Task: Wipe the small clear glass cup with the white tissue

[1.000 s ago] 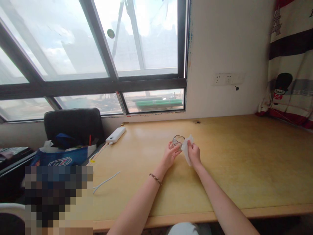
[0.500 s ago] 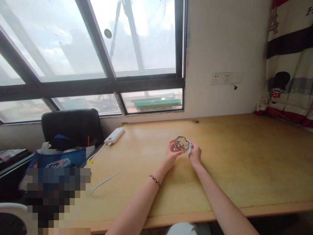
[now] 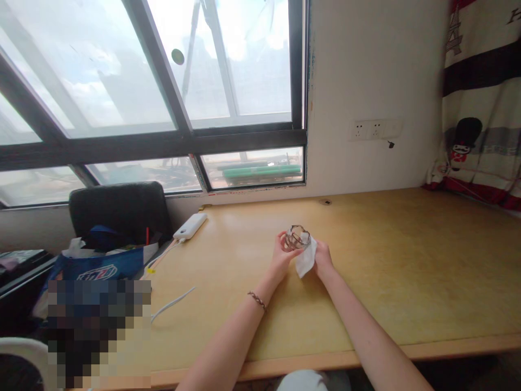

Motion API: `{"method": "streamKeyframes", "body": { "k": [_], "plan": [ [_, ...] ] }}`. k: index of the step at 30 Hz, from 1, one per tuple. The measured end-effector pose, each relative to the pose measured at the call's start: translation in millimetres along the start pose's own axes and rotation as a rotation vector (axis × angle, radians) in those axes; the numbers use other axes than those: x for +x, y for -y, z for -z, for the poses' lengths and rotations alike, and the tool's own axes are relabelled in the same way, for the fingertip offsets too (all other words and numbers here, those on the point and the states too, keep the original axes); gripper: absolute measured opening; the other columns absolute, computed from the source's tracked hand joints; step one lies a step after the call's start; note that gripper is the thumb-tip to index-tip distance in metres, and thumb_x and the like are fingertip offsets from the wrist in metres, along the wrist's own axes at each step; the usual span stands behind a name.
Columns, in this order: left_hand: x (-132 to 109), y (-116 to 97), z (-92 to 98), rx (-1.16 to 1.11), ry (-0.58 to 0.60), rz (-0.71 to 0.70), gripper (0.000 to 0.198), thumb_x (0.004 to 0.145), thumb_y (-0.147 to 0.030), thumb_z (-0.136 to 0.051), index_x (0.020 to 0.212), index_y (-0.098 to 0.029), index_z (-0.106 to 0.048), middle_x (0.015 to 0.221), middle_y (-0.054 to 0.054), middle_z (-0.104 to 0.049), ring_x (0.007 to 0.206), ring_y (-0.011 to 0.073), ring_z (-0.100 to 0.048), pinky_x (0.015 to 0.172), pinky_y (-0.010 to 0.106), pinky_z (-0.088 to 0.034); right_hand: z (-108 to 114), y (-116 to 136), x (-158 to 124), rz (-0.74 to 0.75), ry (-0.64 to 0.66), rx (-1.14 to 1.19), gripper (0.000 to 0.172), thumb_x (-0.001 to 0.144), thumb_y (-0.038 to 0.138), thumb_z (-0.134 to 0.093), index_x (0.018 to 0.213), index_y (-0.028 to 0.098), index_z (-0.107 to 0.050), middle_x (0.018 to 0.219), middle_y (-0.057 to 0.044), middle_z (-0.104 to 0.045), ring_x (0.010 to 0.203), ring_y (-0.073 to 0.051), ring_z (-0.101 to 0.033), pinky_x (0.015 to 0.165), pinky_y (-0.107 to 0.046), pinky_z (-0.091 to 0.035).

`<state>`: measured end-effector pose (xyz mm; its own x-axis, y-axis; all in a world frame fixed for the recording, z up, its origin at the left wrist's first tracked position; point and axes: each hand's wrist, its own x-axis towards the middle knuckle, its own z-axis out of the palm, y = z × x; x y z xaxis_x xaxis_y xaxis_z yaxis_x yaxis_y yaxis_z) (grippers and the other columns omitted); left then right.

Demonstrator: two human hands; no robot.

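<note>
A small round openwork metal frame, dark and wire-like, is held above the desk. My left hand grips its left side, thumb along the lower edge and fingers around the back. Pinched in my right hand is a white tissue, pressed against the right side of the frame, with a loose corner hanging down between the two hands. Some fingertips of the right hand are hidden behind the tissue. A braided bracelet circles my left wrist.
On the desk's left edge lies a white power bank with a cable attached. A loose white cable end rests nearer me. Beyond the left edge stand a black chair and a blue bag. A window and wall sockets are behind.
The metal frame has tilted and shifted slightly left. More of the white tissue now shows, its corner hanging below the frame. My right hand has moved slightly.
</note>
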<state>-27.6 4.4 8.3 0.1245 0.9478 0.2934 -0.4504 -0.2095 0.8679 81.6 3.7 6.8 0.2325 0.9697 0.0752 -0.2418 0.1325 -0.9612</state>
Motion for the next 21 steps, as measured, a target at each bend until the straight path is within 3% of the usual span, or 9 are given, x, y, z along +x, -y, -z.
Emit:
{"method": "streamKeyframes", "body": {
  "k": [4, 8, 12, 15, 18, 21],
  "plan": [
    [-0.9, 0.1, 2.4, 0.139, -0.035, -0.041, 0.070, 0.050, -0.019, -0.074, 0.106, -0.023, -0.033, 0.113, 0.007, -0.043, 0.093, 0.0187, -0.055, 0.077, 0.031, -0.046, -8.0, 5.1, -2.5, -0.172, 0.108, 0.273, 0.028, 0.066, 0.037, -0.051, 0.075, 0.012, -0.060, 0.071, -0.008, -0.066, 0.064, -0.019, -0.061, 0.058, -0.029, -0.047],
    [-4.7, -4.2, -1.6, 0.198, -0.004, -0.125, 0.073, 0.049, -0.017, -0.074, 0.109, -0.023, -0.032, 0.115, 0.007, -0.044, 0.099, 0.0192, -0.052, 0.083, 0.031, -0.044, -7.3, 4.9, -4.2, -0.195, 0.180, 0.214, 0.034, 0.067, 0.039, -0.053, 0.086, 0.012, -0.060, 0.082, -0.009, -0.066, 0.072, -0.020, -0.062, 0.063, -0.030, -0.047],
    [-9.0, -9.5, -5.6, 0.216, 0.141, -0.101, 0.075, 0.050, -0.016, -0.073, 0.113, -0.024, -0.033, 0.114, 0.008, -0.048, 0.102, 0.0208, -0.050, 0.088, 0.035, -0.039, 3.8, 0.2, -1.8, -0.092, 0.023, -0.158, 0.033, 0.062, 0.043, -0.055, 0.069, 0.011, -0.063, 0.065, -0.006, -0.066, 0.063, -0.020, -0.060, 0.054, -0.027, -0.044],
    [-8.1, -9.3, -3.6, 0.214, 0.174, -0.036, 0.077, 0.046, -0.015, -0.075, 0.113, -0.023, -0.039, 0.117, 0.008, -0.047, 0.105, 0.0222, -0.048, 0.088, 0.035, -0.039, 12.1, 1.7, -0.4, 0.021, -0.115, -0.431, 0.028, 0.062, 0.040, -0.054, 0.065, 0.014, -0.064, 0.061, -0.005, -0.065, 0.062, -0.020, -0.059, 0.053, -0.025, -0.042],
    [-5.9, -8.1, -0.1, 0.128, 0.143, 0.066, 0.074, 0.045, -0.017, -0.076, 0.112, -0.023, -0.044, 0.121, 0.009, -0.044, 0.101, 0.0229, -0.050, 0.083, 0.035, -0.043, 14.5, 7.3, -1.7, 0.126, -0.183, -0.519, 0.028, 0.063, 0.038, -0.053, 0.075, 0.015, -0.064, 0.071, -0.007, -0.067, 0.066, -0.020, -0.059, 0.057, -0.025, -0.042],
    [-6.8, -10.6, 0.5, 0.010, 0.169, 0.188, 0.061, 0.058, -0.025, -0.070, 0.113, -0.019, -0.046, 0.115, 0.010, -0.050, 0.097, 0.0230, -0.053, 0.082, 0.036, -0.043, 12.4, 12.3, -4.0, 0.199, -0.200, -0.483, 0.033, 0.065, 0.039, -0.052, 0.086, 0.015, -0.062, 0.079, -0.007, -0.067, 0.070, -0.019, -0.060, 0.062, -0.025, -0.043]
  ]
}}
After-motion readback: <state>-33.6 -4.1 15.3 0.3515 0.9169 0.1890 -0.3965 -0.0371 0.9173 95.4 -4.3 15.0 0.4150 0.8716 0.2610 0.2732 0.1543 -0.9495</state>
